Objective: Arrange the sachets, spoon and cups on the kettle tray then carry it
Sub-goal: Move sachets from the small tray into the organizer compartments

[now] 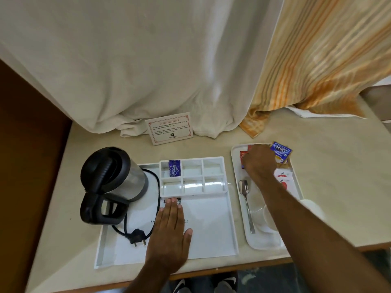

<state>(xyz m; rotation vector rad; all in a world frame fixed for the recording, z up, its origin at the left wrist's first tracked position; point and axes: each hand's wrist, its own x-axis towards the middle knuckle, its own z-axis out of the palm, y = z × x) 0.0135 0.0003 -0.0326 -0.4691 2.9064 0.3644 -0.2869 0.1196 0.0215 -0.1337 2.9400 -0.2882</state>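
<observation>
The white kettle tray lies in front of me with a black-and-steel kettle on its left part. Its compartment box holds one purple sachet in the far-left slot. My left hand rests flat, fingers spread, on the tray floor. To the right, a smaller white tray carries red sachets, blue Tetley sachets, white sachets with red print, a steel spoon and white cups. My right hand is down on the red sachets, its fingertips hidden.
The kettle's cord and plug lie on the kettle tray near my left hand. A printed card stands behind it against a white curtain; a striped orange curtain hangs at the right. The table's front edge runs close to both trays.
</observation>
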